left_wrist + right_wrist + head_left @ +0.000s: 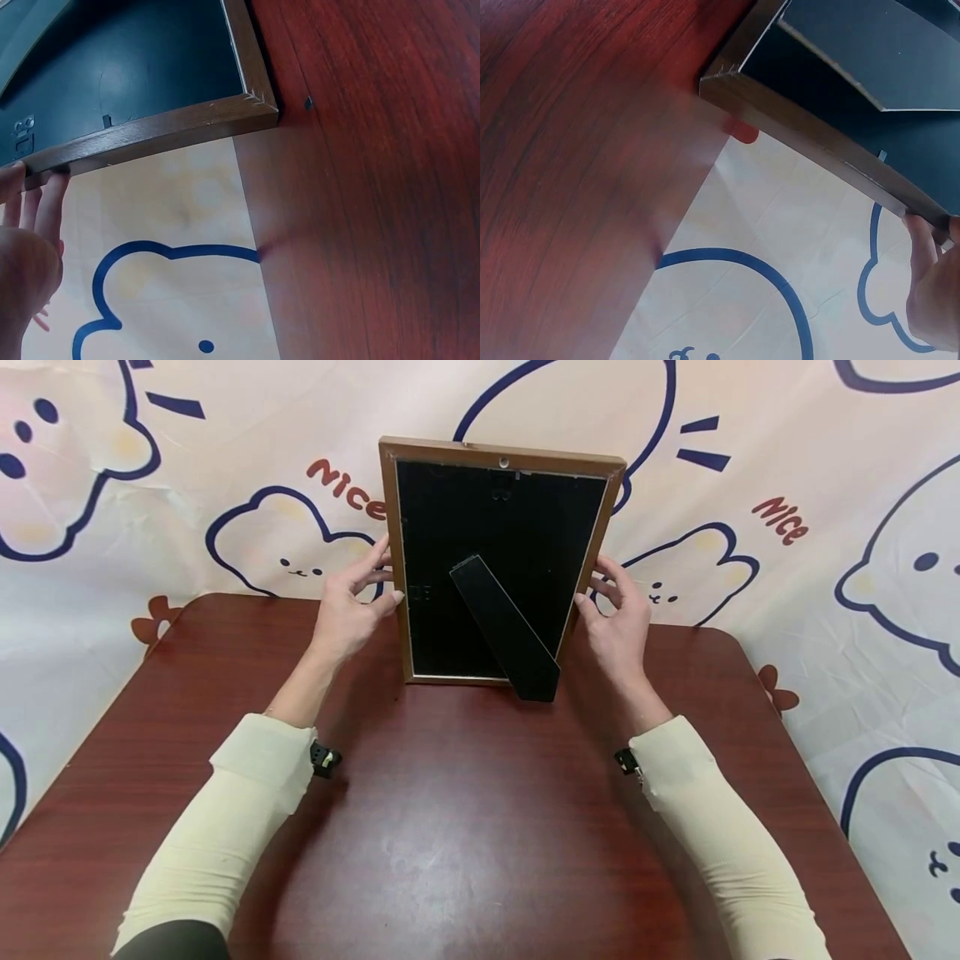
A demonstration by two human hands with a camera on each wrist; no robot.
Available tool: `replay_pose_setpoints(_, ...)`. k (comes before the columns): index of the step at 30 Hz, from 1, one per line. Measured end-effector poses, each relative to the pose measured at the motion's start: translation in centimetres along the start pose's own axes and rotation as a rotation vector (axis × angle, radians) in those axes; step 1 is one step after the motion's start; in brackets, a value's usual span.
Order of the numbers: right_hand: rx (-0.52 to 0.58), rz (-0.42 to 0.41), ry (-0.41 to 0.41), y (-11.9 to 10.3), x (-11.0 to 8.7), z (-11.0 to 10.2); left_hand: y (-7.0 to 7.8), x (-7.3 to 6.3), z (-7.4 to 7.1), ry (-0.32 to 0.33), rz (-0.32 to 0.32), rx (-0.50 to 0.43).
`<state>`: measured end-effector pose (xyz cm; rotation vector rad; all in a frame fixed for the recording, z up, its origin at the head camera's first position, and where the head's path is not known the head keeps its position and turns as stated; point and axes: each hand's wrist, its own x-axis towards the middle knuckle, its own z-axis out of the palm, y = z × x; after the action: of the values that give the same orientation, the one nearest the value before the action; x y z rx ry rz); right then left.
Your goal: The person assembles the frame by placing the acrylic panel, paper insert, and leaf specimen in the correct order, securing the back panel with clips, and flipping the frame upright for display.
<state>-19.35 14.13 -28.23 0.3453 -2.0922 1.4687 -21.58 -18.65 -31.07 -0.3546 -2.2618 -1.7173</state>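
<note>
A picture frame point(502, 518) with a brown wooden border and black backing stands nearly upright, its back toward me in the head view. A black easel leg point(510, 631) slants down across the backing to the lower right. My left hand point(352, 606) holds the left side edge, thumb toward the back and fingers around the far side. On the opposite edge, my right hand point(618, 618) grips in the same way. Both wrist views show the wooden border point(172, 131) between thumb and fingers, with each hand partly cut off. The picture side is hidden.
The frame is near the far edge of a reddish-brown table point(435, 827). Right behind it hangs a pale cloth point(247, 410) printed with blue-outlined cartoon figures. Black straps point(325, 760) show at both wrists, beside the cream sleeves.
</note>
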Motion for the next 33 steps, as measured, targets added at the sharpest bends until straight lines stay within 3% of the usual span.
replay_pose_setpoints(8,-0.02,-0.014,0.022,0.4,0.1,0.3,-0.2,0.1,0.1,0.01,0.004,-0.003)
replay_pose_setpoints(16,-0.032,-0.018,0.021,0.2,0.2,0.6,-0.2,0.5,0.1,0.018,-0.053,-0.083)
replay_pose_setpoints(26,-0.05,0.006,0.024,4.0,1.0,0.6,-0.6,0.5,0.2,0.03,-0.024,-0.118)
replay_pose_setpoints(33,-0.002,-0.003,0.026,3.5,0.4,0.6,-0.8,0.4,0.1,0.04,0.001,-0.118)
